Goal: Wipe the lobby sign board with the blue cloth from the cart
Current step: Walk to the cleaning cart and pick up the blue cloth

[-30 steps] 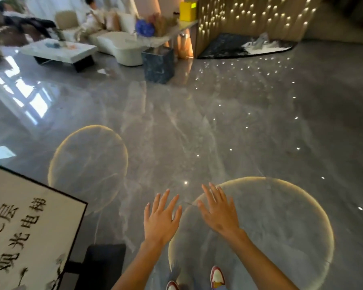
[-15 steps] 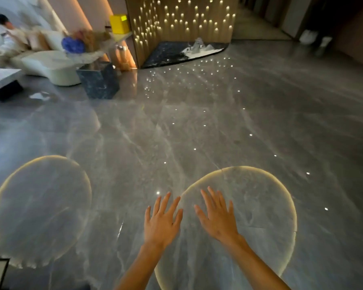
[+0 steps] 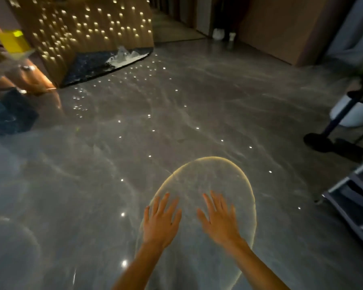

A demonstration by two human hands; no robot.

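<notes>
Two bare hands are held out in front of the person, palms down, side by side with a small gap between them. The left hand (image 3: 160, 221) has its fingers straight and spread apart, and it holds nothing. The right hand (image 3: 220, 219) is the same, with fingers straight and spread and nothing in it. Both hands are a little blurry. Under them is a shiny grey marble floor (image 3: 176, 114), and right below the hands a round patch of light with a glowing yellow edge (image 3: 208, 178) lies on that floor. Little bright dots of light shine on the floor ahead of the hands. Far ahead and to the left of the left hand stands a brown wall full of small warm lights (image 3: 88, 30), with a dark curved mat with a white shape on it (image 3: 105, 65) at its foot. Further left sits a bright yellow box (image 3: 13, 40), very blurred. To the right of the right hand, at the edge of the view, is part of a grey metal cart with shelves (image 3: 352, 206). Ahead of the cart a dark pole with a black flat foot (image 3: 331, 143) leans in front of a white round pot (image 3: 352, 111). The blue cloth and the sign board cannot be seen in this view.
</notes>
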